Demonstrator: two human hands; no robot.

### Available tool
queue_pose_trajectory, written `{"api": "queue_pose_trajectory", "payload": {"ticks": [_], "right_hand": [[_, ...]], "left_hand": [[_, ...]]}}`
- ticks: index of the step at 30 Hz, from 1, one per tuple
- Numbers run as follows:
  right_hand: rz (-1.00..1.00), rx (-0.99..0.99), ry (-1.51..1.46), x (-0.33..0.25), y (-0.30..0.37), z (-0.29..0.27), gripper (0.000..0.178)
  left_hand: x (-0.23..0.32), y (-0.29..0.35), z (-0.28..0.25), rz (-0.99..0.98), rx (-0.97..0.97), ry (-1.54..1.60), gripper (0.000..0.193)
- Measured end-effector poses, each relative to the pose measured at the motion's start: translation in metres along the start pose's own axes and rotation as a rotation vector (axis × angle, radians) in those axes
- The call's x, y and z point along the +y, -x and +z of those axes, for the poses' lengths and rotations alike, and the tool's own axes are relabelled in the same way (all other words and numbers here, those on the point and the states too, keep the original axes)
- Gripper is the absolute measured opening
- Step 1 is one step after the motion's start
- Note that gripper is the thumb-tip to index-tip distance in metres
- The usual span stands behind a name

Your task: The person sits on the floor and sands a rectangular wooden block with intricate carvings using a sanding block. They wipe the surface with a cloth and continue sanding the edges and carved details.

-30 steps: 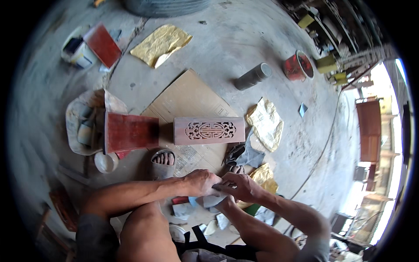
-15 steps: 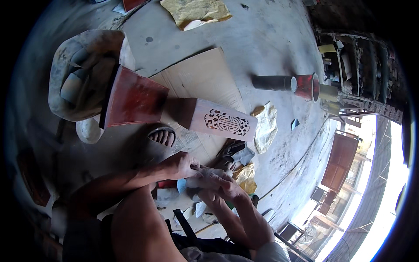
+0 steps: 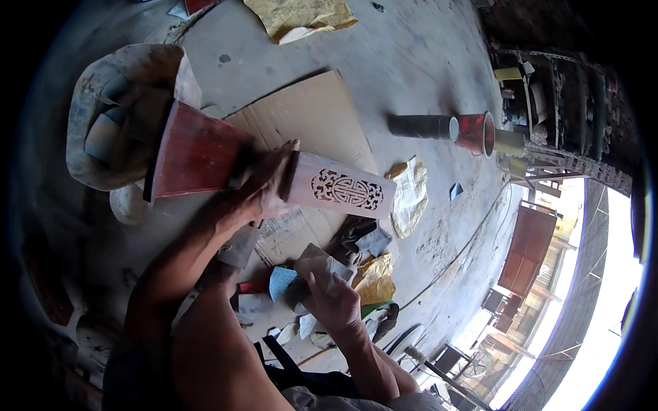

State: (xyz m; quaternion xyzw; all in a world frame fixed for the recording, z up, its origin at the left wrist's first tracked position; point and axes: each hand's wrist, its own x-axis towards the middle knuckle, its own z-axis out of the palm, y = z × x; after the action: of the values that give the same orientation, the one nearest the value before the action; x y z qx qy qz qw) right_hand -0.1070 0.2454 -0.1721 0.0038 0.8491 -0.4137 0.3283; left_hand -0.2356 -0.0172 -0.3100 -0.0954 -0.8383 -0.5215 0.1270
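Note:
A wooden vase-shaped piece lies on its side, with a flared red end and a pale panel pierced by a round fretwork pattern. My left hand is wrapped round its narrow neck, between the red part and the panel, and hides most of that neck. Lower down, my right hand pinches a folded greyish sheet of sandpaper, apart from the wooden piece.
Flattened cardboard lies under the piece. A worn plastic tub stands at its red end. Crumpled yellowish paper, a blue scrap and other scraps lie around. A dark tube and red container lie farther right.
My hands were together on the sandpaper. The left has moved up and away to grasp the wooden piece's neck; the right keeps the sandpaper, slightly left of before.

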Motion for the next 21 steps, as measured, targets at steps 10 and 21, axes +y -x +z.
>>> {"api": "queue_pose_trajectory", "payload": {"ticks": [10, 21], "right_hand": [[-0.114, 0.185, -0.867, -0.028, -0.019, -0.059, 0.041], [-0.483, 0.240, 0.794, 0.020, -0.086, -0.049, 0.070]], "left_hand": [[0.025, 0.055, 0.019, 0.033, 0.106, 0.150, 0.120], [0.027, 0.059, 0.010, -0.029, 0.056, 0.092, 0.110]]}}
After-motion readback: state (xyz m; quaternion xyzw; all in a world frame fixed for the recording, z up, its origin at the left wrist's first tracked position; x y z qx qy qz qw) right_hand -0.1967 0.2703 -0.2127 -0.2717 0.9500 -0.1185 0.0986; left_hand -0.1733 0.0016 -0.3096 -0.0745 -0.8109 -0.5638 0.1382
